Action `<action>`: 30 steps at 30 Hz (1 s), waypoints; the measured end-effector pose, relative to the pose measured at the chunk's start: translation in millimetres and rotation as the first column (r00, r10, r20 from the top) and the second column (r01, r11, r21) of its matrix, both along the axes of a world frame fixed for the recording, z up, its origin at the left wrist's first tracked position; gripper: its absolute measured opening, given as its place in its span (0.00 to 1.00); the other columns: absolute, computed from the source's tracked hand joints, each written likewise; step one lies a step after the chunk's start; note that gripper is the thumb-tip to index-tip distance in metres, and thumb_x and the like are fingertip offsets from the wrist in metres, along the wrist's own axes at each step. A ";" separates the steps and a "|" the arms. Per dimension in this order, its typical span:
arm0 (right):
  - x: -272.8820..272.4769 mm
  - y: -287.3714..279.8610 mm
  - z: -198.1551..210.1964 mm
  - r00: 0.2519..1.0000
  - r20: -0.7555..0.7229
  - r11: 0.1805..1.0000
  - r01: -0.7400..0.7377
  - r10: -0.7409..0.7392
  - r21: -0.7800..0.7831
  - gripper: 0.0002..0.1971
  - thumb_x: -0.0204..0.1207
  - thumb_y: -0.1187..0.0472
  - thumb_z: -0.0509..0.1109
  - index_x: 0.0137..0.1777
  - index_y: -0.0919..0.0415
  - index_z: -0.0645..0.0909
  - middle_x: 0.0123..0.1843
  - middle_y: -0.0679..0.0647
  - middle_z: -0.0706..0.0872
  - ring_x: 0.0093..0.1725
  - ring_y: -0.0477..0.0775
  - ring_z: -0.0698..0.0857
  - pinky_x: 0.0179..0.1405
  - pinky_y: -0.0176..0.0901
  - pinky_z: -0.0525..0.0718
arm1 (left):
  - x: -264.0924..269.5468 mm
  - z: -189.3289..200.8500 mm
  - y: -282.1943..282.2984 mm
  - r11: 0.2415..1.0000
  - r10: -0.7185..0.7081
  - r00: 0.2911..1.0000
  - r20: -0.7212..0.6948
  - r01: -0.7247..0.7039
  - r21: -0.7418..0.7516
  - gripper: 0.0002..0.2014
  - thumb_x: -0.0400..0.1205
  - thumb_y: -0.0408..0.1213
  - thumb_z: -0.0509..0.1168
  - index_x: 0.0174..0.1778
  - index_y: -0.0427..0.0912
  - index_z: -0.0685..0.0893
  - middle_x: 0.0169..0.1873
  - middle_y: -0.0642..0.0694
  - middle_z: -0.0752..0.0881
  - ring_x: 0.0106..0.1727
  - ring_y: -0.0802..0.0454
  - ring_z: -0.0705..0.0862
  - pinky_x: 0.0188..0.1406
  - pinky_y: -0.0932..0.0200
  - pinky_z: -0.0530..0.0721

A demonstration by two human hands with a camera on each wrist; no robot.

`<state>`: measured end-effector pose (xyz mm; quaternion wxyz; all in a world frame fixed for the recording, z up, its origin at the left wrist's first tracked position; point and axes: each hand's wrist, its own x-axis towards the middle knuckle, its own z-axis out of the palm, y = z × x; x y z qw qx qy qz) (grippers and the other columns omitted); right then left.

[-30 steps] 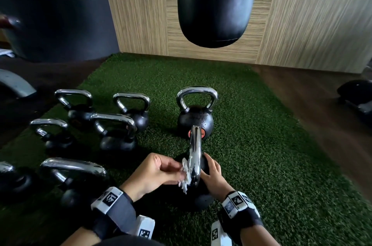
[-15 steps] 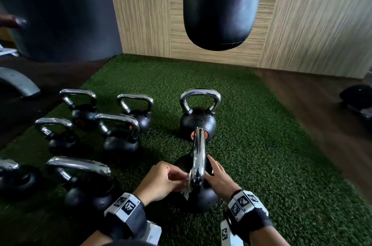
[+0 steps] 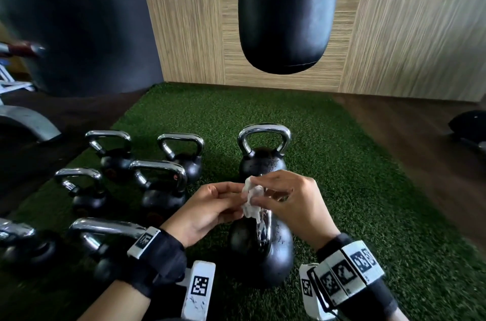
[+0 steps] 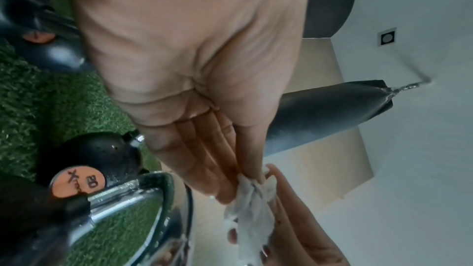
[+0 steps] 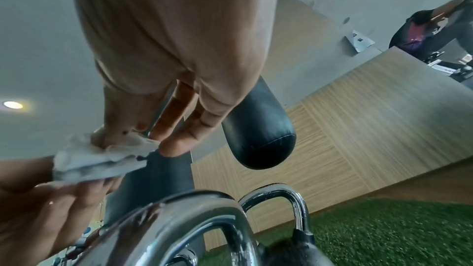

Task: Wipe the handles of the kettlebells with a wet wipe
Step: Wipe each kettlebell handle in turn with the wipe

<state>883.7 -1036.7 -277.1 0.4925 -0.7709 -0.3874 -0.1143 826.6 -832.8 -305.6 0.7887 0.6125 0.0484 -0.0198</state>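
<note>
A crumpled white wet wipe (image 3: pixel 252 195) is held between both hands just above the chrome handle (image 3: pixel 266 226) of the nearest black kettlebell (image 3: pixel 263 255). My left hand (image 3: pixel 210 207) pinches the wipe (image 4: pixel 252 207) from the left. My right hand (image 3: pixel 289 199) pinches the wipe (image 5: pixel 102 157) from the right, its other fingers spread over the handle (image 5: pixel 184 221). Neither hand touches the handle. A second kettlebell (image 3: pixel 263 155) stands right behind on the green turf (image 3: pixel 342 189).
Several more chrome-handled kettlebells (image 3: pixel 160 184) stand in rows to the left on the turf. A black punching bag (image 3: pixel 286 13) hangs ahead before a wooden wall (image 3: pixel 407 26). Dark floor (image 3: pixel 420 142) lies to the right, with a person (image 5: pixel 422 27) far off.
Both hands have lifted off the near kettlebell's handle, taking the wipe up with them. The right hand left the bell's side and now pinches the wipe too.
</note>
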 end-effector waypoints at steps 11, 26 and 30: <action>-0.2 -7.3 -13.0 0.984 -0.133 0.986 0.132 -0.119 0.097 0.14 0.65 0.63 0.85 0.51 0.50 0.94 0.44 0.39 0.94 0.40 0.35 0.91 0.46 0.36 0.91 | 13.6 0.4 -24.4 0.988 0.107 0.994 0.017 -0.109 0.114 0.19 0.67 0.58 0.77 0.45 0.48 0.97 0.41 0.50 0.93 0.39 0.59 0.87 0.39 0.66 0.83; 69.5 -10.0 -87.7 0.785 -0.485 0.907 0.418 -0.386 -0.047 0.15 0.63 0.56 0.84 0.27 0.34 0.86 0.33 0.33 0.91 0.35 0.35 0.90 0.45 0.43 0.93 | 29.2 -140.3 -35.8 0.241 -0.126 0.984 0.129 -0.096 0.966 0.69 0.61 0.76 0.74 0.90 0.41 0.51 0.89 0.45 0.58 0.90 0.46 0.54 0.90 0.46 0.54; 84.8 10.3 -104.5 0.719 -0.603 0.918 0.394 -0.345 -0.056 0.11 0.64 0.62 0.84 0.37 0.44 0.88 0.41 0.48 0.94 0.44 0.50 0.93 0.53 0.55 0.92 | 36.1 -150.8 -26.0 0.082 -0.232 0.950 0.211 -0.197 0.977 0.54 0.68 0.80 0.65 0.80 0.41 0.77 0.86 0.48 0.63 0.89 0.48 0.58 0.87 0.52 0.59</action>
